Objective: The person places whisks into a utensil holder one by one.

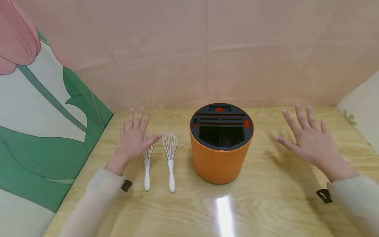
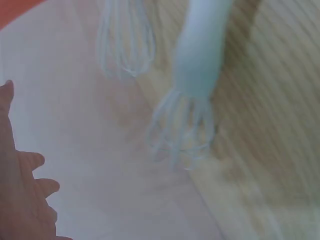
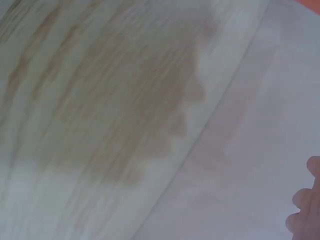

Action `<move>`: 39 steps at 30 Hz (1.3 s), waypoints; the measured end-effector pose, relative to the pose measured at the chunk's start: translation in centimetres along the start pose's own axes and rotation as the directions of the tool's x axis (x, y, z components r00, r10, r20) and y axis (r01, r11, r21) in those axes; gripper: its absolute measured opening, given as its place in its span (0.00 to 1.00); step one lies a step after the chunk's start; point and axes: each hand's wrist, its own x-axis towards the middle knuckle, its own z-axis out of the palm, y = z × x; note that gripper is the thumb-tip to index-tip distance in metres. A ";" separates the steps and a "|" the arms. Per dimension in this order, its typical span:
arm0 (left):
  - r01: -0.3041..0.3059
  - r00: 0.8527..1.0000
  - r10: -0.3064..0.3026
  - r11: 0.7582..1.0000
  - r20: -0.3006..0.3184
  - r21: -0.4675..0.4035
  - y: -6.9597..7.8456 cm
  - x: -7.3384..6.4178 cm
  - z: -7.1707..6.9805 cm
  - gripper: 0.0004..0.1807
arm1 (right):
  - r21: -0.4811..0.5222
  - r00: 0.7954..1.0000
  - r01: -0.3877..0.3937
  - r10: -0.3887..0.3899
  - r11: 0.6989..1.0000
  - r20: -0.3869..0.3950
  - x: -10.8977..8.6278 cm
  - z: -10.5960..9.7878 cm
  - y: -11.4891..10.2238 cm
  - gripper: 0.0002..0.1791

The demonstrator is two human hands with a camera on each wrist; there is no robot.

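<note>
My left hand (image 1: 132, 140) is spread with straight fingers over the left part of the table, holding nothing. Partly beneath it in the head view lies a whisk (image 1: 147, 174) with a white handle, its wire end overlapped by the thumb. A second whisk (image 1: 171, 174) lies parallel just to its right; both handles point toward me. In the left wrist view the nearer whisk (image 2: 200, 55) shows large. Right of the whisks stands an orange round holder (image 1: 220, 168) with a slotted black top. My right hand (image 1: 315, 144), fingers spread and holding nothing, hovers over the table on the holder's right.
The wood-grain table (image 1: 183, 214) meets a pink cloth backdrop (image 1: 165, 65) at its far edge. A panel with a tulip print (image 1: 53, 154) borders the left side. A white surface (image 1: 364, 108) stands at the right. Black straps hang near both wrists.
</note>
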 end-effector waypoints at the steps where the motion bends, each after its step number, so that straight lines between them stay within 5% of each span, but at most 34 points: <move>1: -0.009 1.000 0.009 1.000 -0.004 0.003 0.2 -0.1 -0.1 0.50 | -0.003 1.000 0.001 -0.001 1.000 -0.003 0.0 -0.2 -0.1 0.48; 12: -0.090 0.996 0.090 0.996 0.005 0.005 3.8 0.0 -2.0 0.48 | 0.029 0.995 0.042 -0.040 0.999 -0.088 -1.3 -2.2 -1.6 0.50; 24: -0.150 0.989 0.151 0.987 0.009 -0.057 6.0 -1.6 -1.7 0.48 | 0.067 0.980 0.149 -0.138 0.987 -0.146 -2.4 -4.4 -5.4 0.51; 31: -0.141 0.989 0.144 0.985 0.032 -0.096 6.7 -2.9 -1.1 0.47 | 0.224 0.937 0.316 -0.267 0.922 -0.224 -2.7 -5.5 -7.3 0.51; 39: -0.149 0.988 0.153 0.981 0.026 -0.122 7.2 -4.2 0.0 0.45 | 0.285 0.898 0.425 -0.359 0.859 -0.255 -3.0 -6.3 -8.9 0.56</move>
